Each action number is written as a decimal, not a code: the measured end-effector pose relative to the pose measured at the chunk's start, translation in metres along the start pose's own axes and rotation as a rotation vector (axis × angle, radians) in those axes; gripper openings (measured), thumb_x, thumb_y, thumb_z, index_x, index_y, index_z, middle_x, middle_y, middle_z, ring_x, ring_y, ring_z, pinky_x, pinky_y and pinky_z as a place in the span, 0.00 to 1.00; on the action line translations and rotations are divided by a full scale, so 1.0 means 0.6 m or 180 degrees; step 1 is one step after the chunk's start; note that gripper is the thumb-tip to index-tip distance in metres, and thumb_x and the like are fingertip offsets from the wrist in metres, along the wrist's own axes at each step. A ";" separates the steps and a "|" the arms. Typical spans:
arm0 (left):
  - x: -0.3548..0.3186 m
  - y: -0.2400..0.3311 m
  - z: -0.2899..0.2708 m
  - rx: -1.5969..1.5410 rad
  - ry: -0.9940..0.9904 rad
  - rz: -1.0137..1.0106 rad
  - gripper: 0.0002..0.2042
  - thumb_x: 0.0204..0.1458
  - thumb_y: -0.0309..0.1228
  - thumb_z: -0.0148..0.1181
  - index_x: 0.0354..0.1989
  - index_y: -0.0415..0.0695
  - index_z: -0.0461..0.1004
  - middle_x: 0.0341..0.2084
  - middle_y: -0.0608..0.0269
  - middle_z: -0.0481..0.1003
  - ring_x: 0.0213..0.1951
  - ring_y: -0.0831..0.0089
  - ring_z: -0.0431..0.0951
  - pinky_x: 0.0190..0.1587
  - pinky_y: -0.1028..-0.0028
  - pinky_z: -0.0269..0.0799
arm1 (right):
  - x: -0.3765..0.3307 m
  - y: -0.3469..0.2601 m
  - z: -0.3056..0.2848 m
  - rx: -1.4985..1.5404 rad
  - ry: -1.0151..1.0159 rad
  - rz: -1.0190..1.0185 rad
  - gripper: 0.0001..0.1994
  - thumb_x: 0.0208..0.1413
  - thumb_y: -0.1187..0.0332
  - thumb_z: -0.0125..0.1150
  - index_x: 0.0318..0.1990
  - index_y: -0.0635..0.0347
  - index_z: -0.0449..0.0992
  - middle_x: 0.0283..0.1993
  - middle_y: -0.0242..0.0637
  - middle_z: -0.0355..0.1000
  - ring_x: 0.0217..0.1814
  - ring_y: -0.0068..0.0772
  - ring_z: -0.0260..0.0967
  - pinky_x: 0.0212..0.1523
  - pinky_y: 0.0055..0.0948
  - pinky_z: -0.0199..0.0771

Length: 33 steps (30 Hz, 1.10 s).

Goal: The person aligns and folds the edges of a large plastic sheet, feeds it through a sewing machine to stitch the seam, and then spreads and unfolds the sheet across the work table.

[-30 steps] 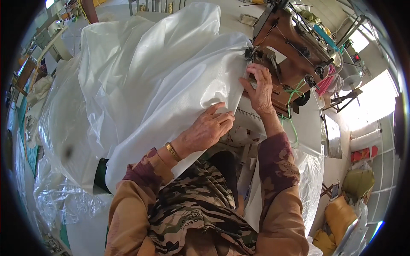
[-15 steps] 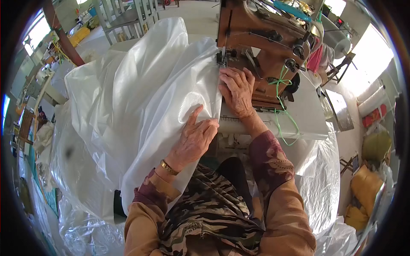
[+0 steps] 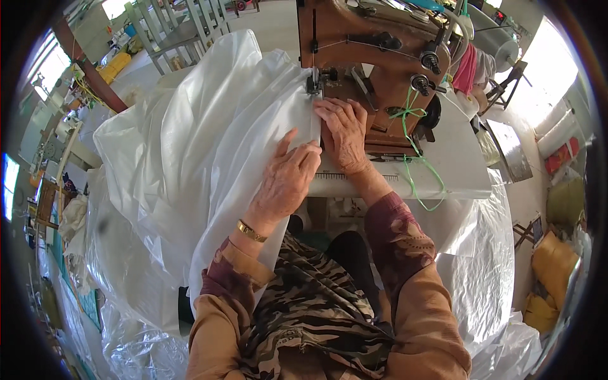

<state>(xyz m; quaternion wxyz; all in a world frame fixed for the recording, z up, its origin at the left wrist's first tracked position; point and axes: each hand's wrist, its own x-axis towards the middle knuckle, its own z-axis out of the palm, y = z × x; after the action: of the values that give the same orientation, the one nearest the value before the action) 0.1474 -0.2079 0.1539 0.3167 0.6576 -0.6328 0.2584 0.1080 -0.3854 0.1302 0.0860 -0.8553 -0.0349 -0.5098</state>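
A large sheet of white translucent plastic (image 3: 190, 145) spills over the left of a white sewing table (image 3: 456, 171). Its folded edge runs up to the needle of a brown sewing machine (image 3: 373, 57). My left hand (image 3: 285, 180) lies on the sheet and pinches that folded edge between thumb and fingers; a gold bracelet sits on its wrist. My right hand (image 3: 345, 130) rests flat with fingers spread beside the edge, just below the needle, fingertips touching the sheet.
Green thread (image 3: 415, 158) hangs from the machine across the table. More clear plastic (image 3: 481, 272) is heaped on the floor at right and lower left. Pale chairs (image 3: 183, 31) stand behind the sheet. Yellow sacks (image 3: 551, 266) lie at far right.
The view has swung, so the machine and table sit more centrally. My hands have come closer together on the folded edge, with the left hand nearer the needle than before.
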 end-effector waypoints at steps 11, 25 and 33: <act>-0.003 0.013 0.027 0.0163 0.0160 -0.0417 0.04 0.53 0.19 0.54 0.37 0.37 0.72 0.38 0.62 0.75 0.46 0.66 0.79 0.65 0.54 0.58 | -0.004 0.004 -0.002 0.0020 -0.0034 -0.0102 0.18 0.45 0.73 0.60 0.48 0.54 0.72 0.55 0.30 0.71 0.59 0.35 0.65 0.60 0.45 0.57; 0.042 -0.030 0.030 0.0153 0.0106 -0.0273 0.05 0.54 0.18 0.48 0.37 0.38 0.70 0.35 0.56 0.74 0.38 0.56 0.76 0.65 0.54 0.58 | -0.001 0.000 -0.003 0.0070 0.0064 -0.0013 0.16 0.48 0.69 0.62 0.47 0.53 0.72 0.55 0.28 0.71 0.58 0.32 0.65 0.59 0.40 0.57; 0.047 -0.008 0.031 0.0393 0.0344 -0.0661 0.01 0.53 0.22 0.57 0.33 0.40 0.74 0.31 0.61 0.73 0.35 0.60 0.75 0.48 0.61 0.68 | -0.001 0.000 -0.006 0.0098 0.0047 0.0031 0.13 0.52 0.69 0.59 0.46 0.54 0.73 0.54 0.28 0.73 0.57 0.34 0.67 0.56 0.38 0.58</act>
<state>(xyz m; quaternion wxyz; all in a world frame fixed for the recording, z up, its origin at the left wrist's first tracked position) 0.1532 -0.2403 0.1619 0.3343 0.7230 -0.5262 0.2977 0.1045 -0.3859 0.1312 0.1019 -0.8503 -0.0379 -0.5150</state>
